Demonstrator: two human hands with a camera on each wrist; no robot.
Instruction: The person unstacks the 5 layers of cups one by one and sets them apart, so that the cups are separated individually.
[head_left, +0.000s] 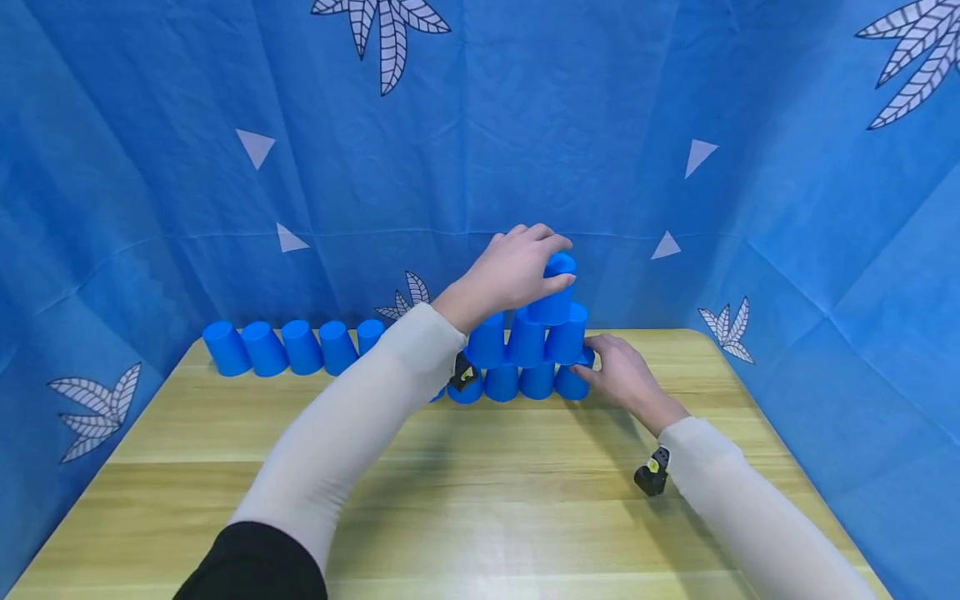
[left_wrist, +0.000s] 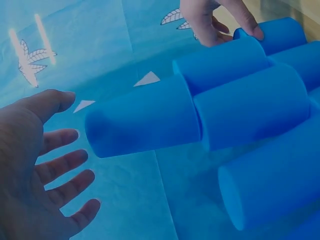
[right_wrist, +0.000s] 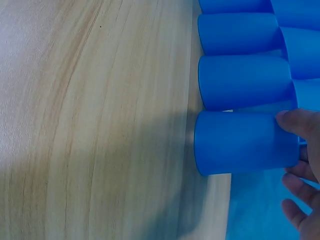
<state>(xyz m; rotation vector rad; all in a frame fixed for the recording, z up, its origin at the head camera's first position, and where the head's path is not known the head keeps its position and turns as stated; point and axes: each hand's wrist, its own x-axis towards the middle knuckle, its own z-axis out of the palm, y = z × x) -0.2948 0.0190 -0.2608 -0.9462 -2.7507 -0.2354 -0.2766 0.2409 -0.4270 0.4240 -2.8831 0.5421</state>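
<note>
Wooden table (head_left: 450,500): blue cup row (head_left: 292,347), cup pyramid (head_left: 528,358).

no readable text, labels, brands or numbers on anything shown
</note>
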